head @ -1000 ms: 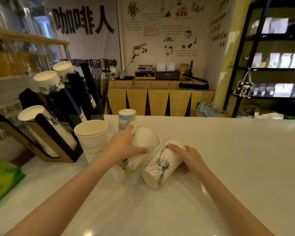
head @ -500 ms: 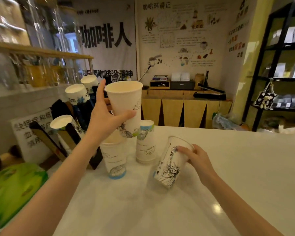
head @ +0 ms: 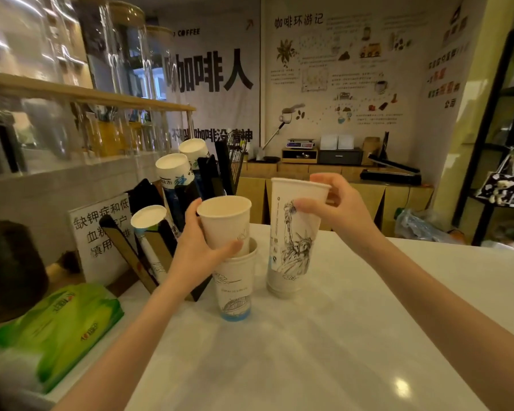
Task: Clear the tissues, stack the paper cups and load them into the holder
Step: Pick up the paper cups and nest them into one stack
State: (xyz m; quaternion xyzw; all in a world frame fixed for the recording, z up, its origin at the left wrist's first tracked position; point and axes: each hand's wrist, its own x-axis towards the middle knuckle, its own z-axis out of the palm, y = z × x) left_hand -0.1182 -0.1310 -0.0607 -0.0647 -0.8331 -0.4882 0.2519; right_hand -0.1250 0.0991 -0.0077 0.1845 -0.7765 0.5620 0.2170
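Note:
My left hand [head: 201, 253] grips a plain white paper cup [head: 227, 223], its base sunk into the mouth of a blue-bottomed cup [head: 235, 289] standing on the white counter [head: 324, 345]. My right hand [head: 339, 209] holds a tall cup printed with the Statue of Liberty [head: 294, 235] by its rim; it stands upright, pushed into another cup whose base shows under it on the counter. The black and wood cup holder [head: 158, 247] stands left of the cups with several cup stacks [head: 172, 173] slanting out of its slots.
A green tissue pack [head: 57, 324] lies at the counter's left edge. A white sign with printed characters [head: 101, 232] leans behind the holder. Glass jars line a wooden shelf at upper left. A black rack stands at far right.
My left hand lowered the plain cup into the blue-bottomed cup. My right hand tipped the Liberty cup upright and set it into the cup that stood behind it.

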